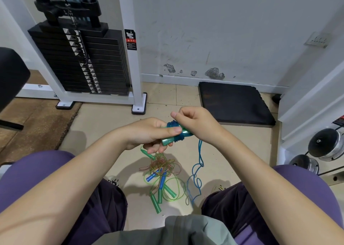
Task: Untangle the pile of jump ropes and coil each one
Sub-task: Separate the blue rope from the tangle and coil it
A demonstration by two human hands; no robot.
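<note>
My left hand [150,133] grips a pair of teal and blue jump rope handles [174,135], held side by side above the floor. My right hand [195,123] is curled at the handles' far end and pinches the blue rope [197,172], which hangs down from it in loose loops to the floor. Below my hands lies a tangled pile of jump ropes [162,176] on the beige tiles, with green, reddish and yellow cords, two blue handles and green handles [157,201] sticking out.
A weight stack machine [81,58] with a white frame stands at the back left. A black mat [235,103] lies against the wall at the right. Chrome dumbbells [325,144] sit on a rack at far right. My knees flank the pile.
</note>
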